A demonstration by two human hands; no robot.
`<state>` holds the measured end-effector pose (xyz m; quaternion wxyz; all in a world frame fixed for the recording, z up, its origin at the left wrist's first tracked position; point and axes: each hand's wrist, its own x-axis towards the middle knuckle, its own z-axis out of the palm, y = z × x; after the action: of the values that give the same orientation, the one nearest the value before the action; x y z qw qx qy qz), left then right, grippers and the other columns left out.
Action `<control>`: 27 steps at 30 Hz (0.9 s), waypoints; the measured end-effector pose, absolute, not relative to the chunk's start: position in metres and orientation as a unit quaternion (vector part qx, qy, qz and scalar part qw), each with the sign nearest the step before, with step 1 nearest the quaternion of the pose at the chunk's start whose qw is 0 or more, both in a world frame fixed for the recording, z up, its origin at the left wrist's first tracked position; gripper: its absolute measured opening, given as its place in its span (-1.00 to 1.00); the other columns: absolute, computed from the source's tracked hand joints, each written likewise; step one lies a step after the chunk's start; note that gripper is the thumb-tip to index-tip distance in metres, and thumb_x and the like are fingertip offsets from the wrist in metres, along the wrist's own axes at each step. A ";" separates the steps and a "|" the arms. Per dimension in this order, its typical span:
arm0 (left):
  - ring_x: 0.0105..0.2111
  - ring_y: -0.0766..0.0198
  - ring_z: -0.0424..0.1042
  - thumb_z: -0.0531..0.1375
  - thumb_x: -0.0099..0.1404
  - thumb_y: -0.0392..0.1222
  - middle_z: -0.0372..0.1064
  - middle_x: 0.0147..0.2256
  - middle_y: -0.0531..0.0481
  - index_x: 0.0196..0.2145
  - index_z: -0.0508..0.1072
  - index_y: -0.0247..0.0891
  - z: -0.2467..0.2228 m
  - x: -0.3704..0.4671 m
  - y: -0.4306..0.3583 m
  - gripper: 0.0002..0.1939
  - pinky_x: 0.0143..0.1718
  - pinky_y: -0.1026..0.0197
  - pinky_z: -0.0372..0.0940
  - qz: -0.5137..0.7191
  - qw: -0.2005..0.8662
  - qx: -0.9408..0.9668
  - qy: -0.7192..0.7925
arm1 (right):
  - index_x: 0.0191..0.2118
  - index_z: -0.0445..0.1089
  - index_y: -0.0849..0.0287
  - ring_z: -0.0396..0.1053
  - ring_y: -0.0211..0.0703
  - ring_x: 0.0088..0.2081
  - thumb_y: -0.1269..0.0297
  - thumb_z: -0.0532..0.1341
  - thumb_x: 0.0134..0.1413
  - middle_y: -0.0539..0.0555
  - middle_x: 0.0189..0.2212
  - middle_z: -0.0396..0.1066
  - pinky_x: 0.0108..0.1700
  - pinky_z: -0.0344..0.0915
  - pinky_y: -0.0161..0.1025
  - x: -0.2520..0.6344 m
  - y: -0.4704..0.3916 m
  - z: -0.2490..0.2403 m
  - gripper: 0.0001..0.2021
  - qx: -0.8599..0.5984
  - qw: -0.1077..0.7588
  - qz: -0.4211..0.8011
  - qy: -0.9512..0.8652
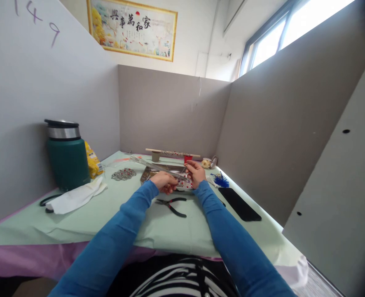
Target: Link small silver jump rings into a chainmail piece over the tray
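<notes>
A bundle of thin silvery wires slants over a brown tray at the middle of the table. My left hand is closed round the lower part of the bundle, above the tray's front edge. To its right my right hand is raised with fingers pinched together; whatever is between the fingertips is too small to name. Red and clear beads lie beneath and between both hands. Black-handled pliers rest open on the cloth in front of the tray.
Green bottle, yellow packet and white cloth stand at the left. A beaded pile lies left of the tray. Behind are a wooden stick and cups. A black phone and blue tassel lie right.
</notes>
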<state>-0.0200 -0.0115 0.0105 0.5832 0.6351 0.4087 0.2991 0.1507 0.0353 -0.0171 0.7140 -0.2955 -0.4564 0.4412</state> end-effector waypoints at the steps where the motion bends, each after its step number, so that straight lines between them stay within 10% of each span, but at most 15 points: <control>1: -0.70 0.38 0.28 0.26 0.02 -0.27 0.35 -0.61 -0.02 -0.56 0.37 -0.39 0.011 -0.020 -0.012 -0.85 -0.67 0.30 0.19 0.302 0.586 0.634 0.405 | -0.31 0.37 0.20 0.23 -0.38 -0.60 0.29 0.32 -0.37 0.03 -0.41 0.46 -0.72 -0.02 -0.46 0.151 0.036 -0.017 -0.66 -0.294 0.713 0.445 -0.454; 27: -0.55 0.31 0.45 0.23 0.11 -0.39 0.43 -0.57 -0.08 -0.26 0.42 -0.46 0.012 -0.019 -0.007 -0.81 -0.45 0.28 0.39 0.556 0.593 0.490 0.317 | -0.34 0.40 0.18 0.24 -0.37 -0.61 0.21 0.32 -0.29 -0.01 -0.49 0.41 -0.70 0.01 -0.43 0.156 0.024 -0.011 -0.72 -0.283 0.649 0.480 -0.517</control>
<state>-0.0189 -0.0071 0.0116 0.5926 0.4898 0.3168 0.5555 0.1558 0.0244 -0.0107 0.6495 -0.2831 -0.5170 0.4804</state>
